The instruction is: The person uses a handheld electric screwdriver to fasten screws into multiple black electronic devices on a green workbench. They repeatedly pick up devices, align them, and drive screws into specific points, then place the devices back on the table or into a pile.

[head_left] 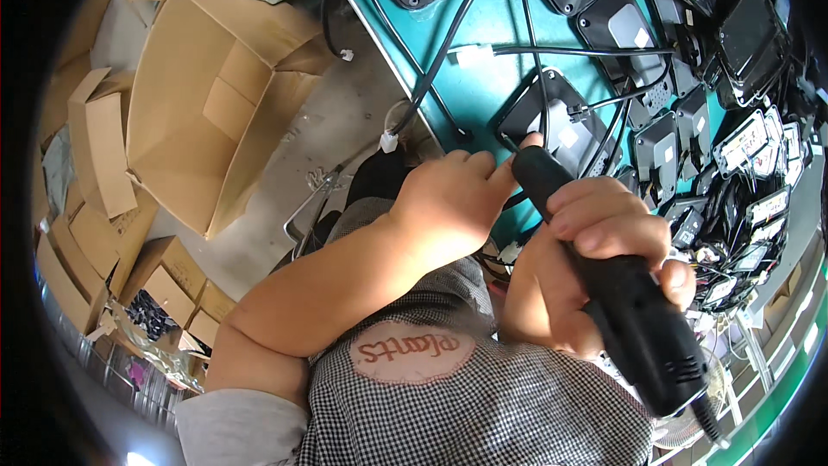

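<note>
My right hand (595, 250) grips a black electric screwdriver (634, 315), its tip pointing down toward a dark grey plastic device housing (561, 125) that lies on the teal bench (483, 91). My left hand (453, 198) rests by the housing's near edge, fingers curled beside the screwdriver's tip. What lies between those fingers is hidden. A black cable (448, 43) runs across the bench just behind the housing.
More grey housings (617, 26) lie along the bench, and a dense pile of black units with white labels (742, 147) fills the right side. Open cardboard boxes (216, 95) stand on the floor at left, with smaller cartons (164, 280) below them.
</note>
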`<act>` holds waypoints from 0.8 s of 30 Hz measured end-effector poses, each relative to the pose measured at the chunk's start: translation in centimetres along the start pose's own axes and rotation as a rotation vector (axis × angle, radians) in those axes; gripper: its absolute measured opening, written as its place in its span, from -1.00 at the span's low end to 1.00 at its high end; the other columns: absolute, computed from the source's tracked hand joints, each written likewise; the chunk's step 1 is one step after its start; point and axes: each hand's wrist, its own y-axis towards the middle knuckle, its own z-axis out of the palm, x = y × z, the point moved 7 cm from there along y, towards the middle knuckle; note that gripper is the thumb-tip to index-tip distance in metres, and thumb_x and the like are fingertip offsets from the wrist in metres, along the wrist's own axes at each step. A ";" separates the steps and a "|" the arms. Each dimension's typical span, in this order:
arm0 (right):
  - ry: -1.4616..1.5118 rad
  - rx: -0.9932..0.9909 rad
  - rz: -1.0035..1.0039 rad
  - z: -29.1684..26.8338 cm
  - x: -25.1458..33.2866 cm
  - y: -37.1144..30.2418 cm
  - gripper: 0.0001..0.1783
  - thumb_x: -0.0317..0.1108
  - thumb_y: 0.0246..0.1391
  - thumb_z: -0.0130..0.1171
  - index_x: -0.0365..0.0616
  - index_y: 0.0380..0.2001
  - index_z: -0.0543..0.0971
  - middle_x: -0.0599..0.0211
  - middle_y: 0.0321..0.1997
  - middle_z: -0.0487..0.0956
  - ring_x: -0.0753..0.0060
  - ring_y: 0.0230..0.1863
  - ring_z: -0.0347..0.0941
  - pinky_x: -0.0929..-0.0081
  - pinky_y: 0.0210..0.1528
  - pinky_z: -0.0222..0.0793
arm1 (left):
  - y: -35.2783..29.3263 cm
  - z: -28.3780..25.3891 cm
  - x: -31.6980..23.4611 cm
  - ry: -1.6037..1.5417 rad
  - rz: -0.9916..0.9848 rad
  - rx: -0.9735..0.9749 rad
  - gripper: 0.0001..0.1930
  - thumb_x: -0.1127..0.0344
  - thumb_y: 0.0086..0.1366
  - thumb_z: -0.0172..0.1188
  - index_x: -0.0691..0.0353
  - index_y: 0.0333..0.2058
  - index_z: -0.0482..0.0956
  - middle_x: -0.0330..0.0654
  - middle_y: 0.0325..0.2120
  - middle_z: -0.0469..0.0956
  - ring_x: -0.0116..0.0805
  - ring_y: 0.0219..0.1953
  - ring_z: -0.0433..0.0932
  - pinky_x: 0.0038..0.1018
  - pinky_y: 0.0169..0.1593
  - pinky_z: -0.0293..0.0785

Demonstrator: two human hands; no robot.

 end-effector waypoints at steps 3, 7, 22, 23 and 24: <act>0.001 0.105 0.031 0.5 -0.4 -0.3 -0.25 0.21 -0.05 0.17 -0.02 0.06 0.23 0.22 -0.52 0.41 0.33 -0.66 0.37 0.39 -0.68 0.37 | 0.0 0.7 0.0 0.046 0.009 0.104 -0.63 0.36 -0.10 0.19 0.15 -0.21 0.51 -0.28 -0.52 0.41 -0.31 -0.46 0.48 -0.47 -0.48 0.46; -0.018 0.144 0.084 0.9 -0.6 -0.2 -0.30 0.15 -0.06 0.21 0.02 0.03 0.24 0.26 -0.52 0.42 0.34 -0.67 0.37 0.41 -0.68 0.38 | 0.0 0.7 -0.1 0.013 0.004 0.116 -0.73 0.36 -0.13 0.19 0.16 -0.36 0.48 -0.26 -0.51 0.43 -0.29 -0.46 0.48 -0.45 -0.48 0.47; 0.141 -0.445 0.191 -7.6 2.0 4.0 -0.27 0.32 -0.01 0.05 -0.01 0.02 0.31 0.32 -0.42 0.46 0.43 -0.56 0.41 0.48 -0.58 0.36 | 0.5 0.2 1.2 -1.413 -0.517 0.163 -0.56 0.16 0.38 -0.09 0.35 0.09 0.33 -0.10 -0.34 0.54 -0.29 -0.52 0.49 -0.41 -0.48 0.41; 0.136 -0.569 0.191 -7.8 2.7 4.1 -0.25 0.34 -0.02 0.05 -0.03 0.03 0.32 0.35 -0.44 0.42 0.47 -0.60 0.36 0.50 -0.62 0.30 | 0.7 0.0 1.1 -1.629 -0.411 0.205 -0.47 0.05 0.42 -0.23 0.37 0.17 0.21 -0.05 -0.18 0.51 -0.34 -0.38 0.50 -0.42 -0.35 0.45; 0.187 -0.547 0.201 -7.9 3.1 4.4 -0.24 0.34 -0.02 0.05 -0.03 0.04 0.32 0.35 -0.43 0.42 0.47 -0.61 0.35 0.49 -0.62 0.29 | 1.2 -0.6 0.2 -1.804 -0.417 0.175 -0.37 -0.07 0.41 -0.33 0.37 0.21 0.12 0.04 0.01 0.40 -0.25 -0.12 0.48 -0.41 -0.10 0.43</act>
